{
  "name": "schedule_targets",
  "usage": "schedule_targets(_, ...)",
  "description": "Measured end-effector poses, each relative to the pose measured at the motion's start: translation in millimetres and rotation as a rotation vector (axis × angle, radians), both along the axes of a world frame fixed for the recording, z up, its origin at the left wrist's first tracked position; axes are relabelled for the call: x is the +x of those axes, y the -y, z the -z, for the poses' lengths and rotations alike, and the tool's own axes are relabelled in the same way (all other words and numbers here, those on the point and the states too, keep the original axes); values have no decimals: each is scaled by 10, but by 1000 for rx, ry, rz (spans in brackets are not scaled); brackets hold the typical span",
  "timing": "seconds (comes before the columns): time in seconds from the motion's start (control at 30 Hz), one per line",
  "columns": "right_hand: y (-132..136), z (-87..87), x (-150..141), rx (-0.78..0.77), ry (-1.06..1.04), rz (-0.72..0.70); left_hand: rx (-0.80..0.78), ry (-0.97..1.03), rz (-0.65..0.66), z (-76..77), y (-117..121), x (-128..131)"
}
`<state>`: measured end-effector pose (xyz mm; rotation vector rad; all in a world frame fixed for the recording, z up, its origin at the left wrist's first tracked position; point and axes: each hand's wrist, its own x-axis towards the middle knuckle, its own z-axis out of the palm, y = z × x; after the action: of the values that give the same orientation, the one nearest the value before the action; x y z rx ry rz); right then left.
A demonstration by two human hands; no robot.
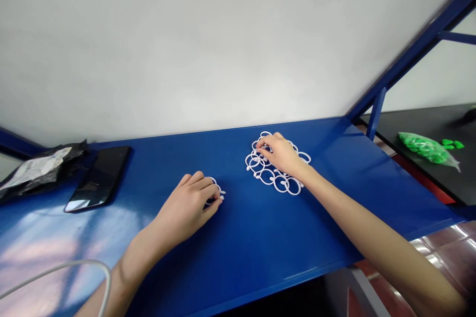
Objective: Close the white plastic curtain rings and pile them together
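A heap of several white plastic rings lies on the blue table, toward its back middle. My right hand rests on top of that heap, fingers curled and pinching at a ring on the heap's left side. My left hand sits on the table to the left of the heap, fingers closed round a white ring that pokes out past the fingertips.
A black phone lies at the left of the table, beside a black plastic bag with a label. A white cable loops at the near left. On a dark table at the right lies a bag of green pieces. Blue frame struts rise at the right.
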<state>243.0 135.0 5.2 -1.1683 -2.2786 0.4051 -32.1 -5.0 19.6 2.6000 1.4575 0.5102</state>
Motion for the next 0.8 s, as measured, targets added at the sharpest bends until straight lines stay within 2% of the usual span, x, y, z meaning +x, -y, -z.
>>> schedule_targets(0.1, 74, -59, -1, 36, -12, 18, -56, 103, -94, -99, 30, 32)
schedule_targets(0.27, 322, -182, -77, 136, -56, -9, -192, 383, -299, -261, 51, 75)
schedule_targets(0.4, 666, -239, -257, 115, -78, -92, -240, 529, -429, -273, 33, 74)
schedule_targets(0.5, 957, -234, -426, 13, -177, -159, -283, 591, -347, -231, 41, 88)
schedule_targets(0.57, 1108, -211, -521, -112, -254, -209, -316, 602, -238, -204, 61, 116)
schedule_targets(0.63, 1197, -180, -579, -244, -344, -192, -338, 603, -174, -180, 82, 153)
schedule_targets(0.73, 1227, -133, -592, -409, -494, -123, -348, 631, -172, -145, 98, 207)
schedule_targets(0.8, 1218, -112, -568, -465, -563, -101, -339, 658, -180, -121, 99, 234)
